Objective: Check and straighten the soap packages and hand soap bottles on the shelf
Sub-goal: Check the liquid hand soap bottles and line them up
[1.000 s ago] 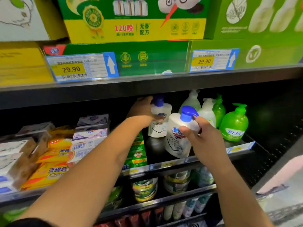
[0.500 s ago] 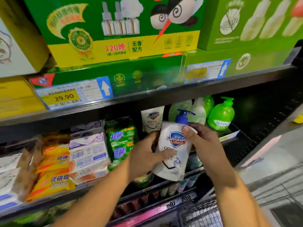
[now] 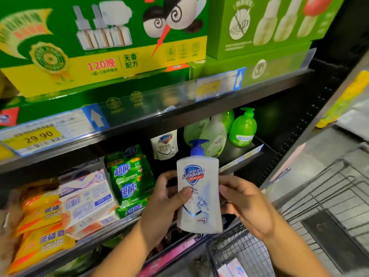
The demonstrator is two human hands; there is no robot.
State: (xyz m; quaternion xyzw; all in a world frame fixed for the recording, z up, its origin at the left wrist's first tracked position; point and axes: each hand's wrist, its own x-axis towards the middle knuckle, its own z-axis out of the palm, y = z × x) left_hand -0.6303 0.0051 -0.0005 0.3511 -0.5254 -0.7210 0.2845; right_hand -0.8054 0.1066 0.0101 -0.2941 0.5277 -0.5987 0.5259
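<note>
White Safeguard hand soap bottle (image 3: 199, 198), blue pump up, is held upright in front of the shelf (image 3: 235, 151), label toward the camera. The left hand (image 3: 159, 206) grips its 9 o'clock side, fingers (image 3: 166, 177) curled round the edge. The right hand (image 3: 247, 206) grips the 3 o'clock side likewise. At 12 o'clock a second Safeguard bottle (image 3: 164, 143) stands on the shelf. At 1 o'clock stand green hand soap bottles (image 3: 242, 128). At 9 o'clock lie green soap packages (image 3: 129, 176), then yellow soap packages (image 3: 44, 216) farther along.

Single wide-angle head cam, close to the shelf (image 3: 199, 112). Faces forward and down; wire cart (image 3: 245, 248) near right.
</note>
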